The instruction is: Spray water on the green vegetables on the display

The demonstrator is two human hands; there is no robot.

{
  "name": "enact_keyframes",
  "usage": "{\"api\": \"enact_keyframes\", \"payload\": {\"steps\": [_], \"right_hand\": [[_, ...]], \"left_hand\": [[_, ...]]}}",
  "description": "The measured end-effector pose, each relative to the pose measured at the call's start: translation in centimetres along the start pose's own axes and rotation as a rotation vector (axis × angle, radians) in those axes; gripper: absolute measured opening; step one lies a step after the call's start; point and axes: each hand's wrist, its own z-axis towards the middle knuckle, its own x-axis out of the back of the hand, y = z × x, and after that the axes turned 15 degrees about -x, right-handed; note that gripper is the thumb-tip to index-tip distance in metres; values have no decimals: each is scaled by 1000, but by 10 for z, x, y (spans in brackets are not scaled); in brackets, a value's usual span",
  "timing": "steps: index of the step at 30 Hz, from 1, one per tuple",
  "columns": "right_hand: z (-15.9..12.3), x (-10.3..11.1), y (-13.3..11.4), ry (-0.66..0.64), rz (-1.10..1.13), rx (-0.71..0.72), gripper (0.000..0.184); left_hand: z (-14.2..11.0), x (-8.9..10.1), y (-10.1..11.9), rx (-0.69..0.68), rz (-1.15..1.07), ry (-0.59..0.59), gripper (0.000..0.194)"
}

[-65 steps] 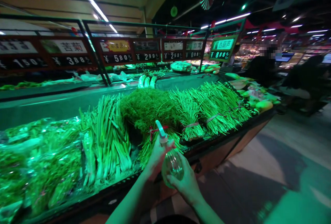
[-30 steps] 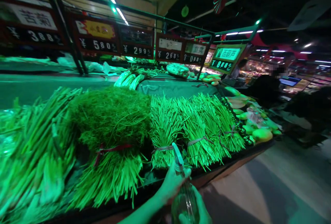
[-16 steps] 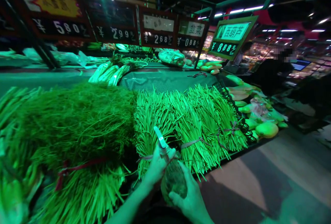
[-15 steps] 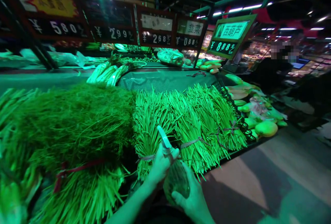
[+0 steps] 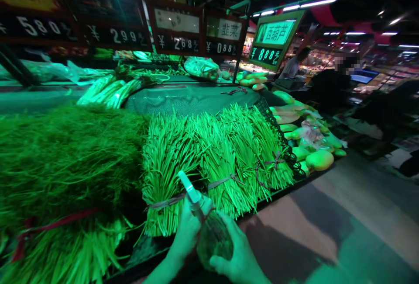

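Observation:
A clear spray bottle (image 5: 212, 239) with a white nozzle pointing up and left sits low in the middle of the head view. My left hand (image 5: 187, 230) is wrapped round its neck and trigger. My right hand (image 5: 238, 258) cups the round body from below and the right. The nozzle tip sits just in front of tied bundles of chives (image 5: 209, 161) on the produce counter. A big feathery green bunch (image 5: 65, 161) bound with a red band lies to the left.
The dark counter edge (image 5: 288, 188) runs diagonally right, with pale squashes (image 5: 319, 159) at its end. Price signs (image 5: 196, 30) hang over the display. Leeks (image 5: 108, 91) lie further back. People stand at the far right beside the grey aisle floor (image 5: 353, 223).
The view has slid rightwards along the counter: the scallions have left the frame and the chive bundles are now in front of the bottle. Both hands keep the same hold.

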Motion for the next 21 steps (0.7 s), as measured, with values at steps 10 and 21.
{"api": "enact_keyframes", "payload": {"steps": [10, 21], "right_hand": [[-53, 90, 60, 40, 117, -137, 95], [-102, 194, 116, 497, 24, -115, 98]], "left_hand": [[-27, -93, -76, 118, -5, -76, 70], [-55, -236, -90, 98, -130, -347, 64]]}}
